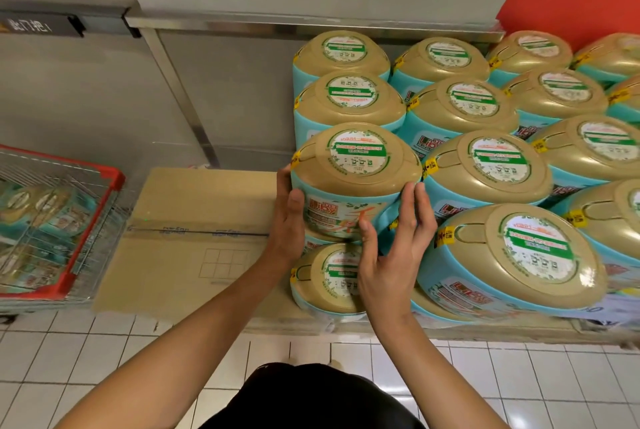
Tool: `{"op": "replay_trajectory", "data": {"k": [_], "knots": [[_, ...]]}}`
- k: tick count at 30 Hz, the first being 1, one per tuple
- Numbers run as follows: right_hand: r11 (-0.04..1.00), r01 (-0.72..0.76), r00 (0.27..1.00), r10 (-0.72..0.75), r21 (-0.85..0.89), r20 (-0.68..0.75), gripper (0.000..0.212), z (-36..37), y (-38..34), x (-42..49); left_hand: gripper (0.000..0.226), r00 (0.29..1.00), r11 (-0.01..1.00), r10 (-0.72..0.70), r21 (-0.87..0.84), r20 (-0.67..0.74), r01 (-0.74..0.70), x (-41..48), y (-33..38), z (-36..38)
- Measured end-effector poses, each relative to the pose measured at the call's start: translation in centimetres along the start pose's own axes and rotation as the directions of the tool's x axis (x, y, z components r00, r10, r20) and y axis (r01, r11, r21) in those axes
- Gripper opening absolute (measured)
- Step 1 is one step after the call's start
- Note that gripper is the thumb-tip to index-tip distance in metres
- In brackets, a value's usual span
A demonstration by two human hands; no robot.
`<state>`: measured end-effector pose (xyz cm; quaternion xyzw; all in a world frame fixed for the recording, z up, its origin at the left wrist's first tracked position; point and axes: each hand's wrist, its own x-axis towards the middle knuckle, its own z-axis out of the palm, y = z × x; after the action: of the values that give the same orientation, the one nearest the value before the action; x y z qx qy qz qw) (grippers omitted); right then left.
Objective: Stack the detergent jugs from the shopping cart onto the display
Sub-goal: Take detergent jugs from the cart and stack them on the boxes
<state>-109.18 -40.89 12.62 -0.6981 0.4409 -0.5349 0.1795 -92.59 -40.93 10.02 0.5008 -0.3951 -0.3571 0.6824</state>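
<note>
On the display's left edge, upright jug, cap up; left fingers wrap it, right fingers press flat.

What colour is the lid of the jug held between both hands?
Tan-gold lid with a round white-and-green label, on the light-blue jug; head view.
</note>
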Motion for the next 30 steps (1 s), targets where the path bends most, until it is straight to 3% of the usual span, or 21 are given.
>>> {"op": "replay_trajectory", "data": {"k": [3,7,11,15,19,21,25,30], "knots": [[0.997,-0.034,0.999,0.032,0.063,0.027,0.069,-0.9,-0.1,-0.6,0.068,0.999,1.000,-0.003,0.028,-0.038,0.004,-0.8,0.7,-0.1],[0.992,0.002,0.997,-0.012,0.125,0.080,0.052,-1.6,-0.8,-1.5,0.054,0.995,0.996,0.010,0.090,-0.099,-0.001,-2.5,2.0,-1.4],[0.979,0.012,0.975,-0.057,0.205,0.216,0.034,-1.0,-2.1,-2.7,0.059,0.971,0.987,0.001,0.156,-0.238,0.037,-5.3,3.4,-4.5],[0.941,-0.038,0.917,-0.100,0.336,0.386,0.033,1.3,-4.2,-4.3,0.069,0.923,0.987,-0.018,0.143,-0.384,0.078,-9.7,4.9,-9.1],[0.895,-0.181,0.815,-0.096,0.408,0.572,0.028,5.4,-7.6,-7.2,0.039,0.862,0.967,-0.020,0.209,-0.507,0.146,-15.8,5.6,-16.0],[0.878,-0.256,0.742,-0.090,0.405,0.665,0.027,7.9,-9.8,-9.0,0.039,0.811,0.960,-0.018,0.216,-0.585,0.177,-19.3,6.4,-19.7],[0.872,-0.325,0.581,-0.122,0.366,0.805,0.023,12.9,-15.0,-13.3,0.036,0.679,0.953,-0.015,0.194,-0.734,0.231,-26.6,8.1,-27.7],[0.870,-0.402,0.386,-0.124,0.287,0.914,0.024,19.9,-21.7,-20.7,0.035,0.464,0.953,-0.108,0.041,-0.879,0.299,-35.9,9.2,-39.2]]}}
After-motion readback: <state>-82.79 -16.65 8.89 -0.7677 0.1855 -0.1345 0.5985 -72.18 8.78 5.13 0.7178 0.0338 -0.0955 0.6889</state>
